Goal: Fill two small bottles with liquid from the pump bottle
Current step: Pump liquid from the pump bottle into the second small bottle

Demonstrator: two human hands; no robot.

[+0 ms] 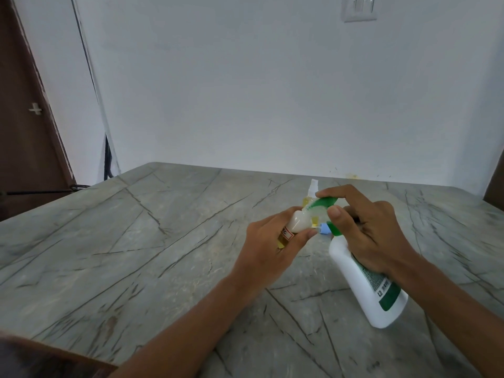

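My right hand (373, 233) grips a tilted white pump bottle (368, 285) with a green pump head (324, 204), the index finger lying on top of the pump. My left hand (268, 242) holds a small bottle (296, 222) with a whitish top and a red-edged label, tilted up against the pump spout. Behind the hands a second small bottle (312, 190) with a white spray top and yellowish liquid stands on the table. A small blue cap (324, 230) lies between the hands.
The grey marbled table (150, 255) runs back to a white wall. A dark brown door (24, 105) stands at the left, with a black cable (107, 156) hanging at the table's far left corner. A dark edge shows at the near left.
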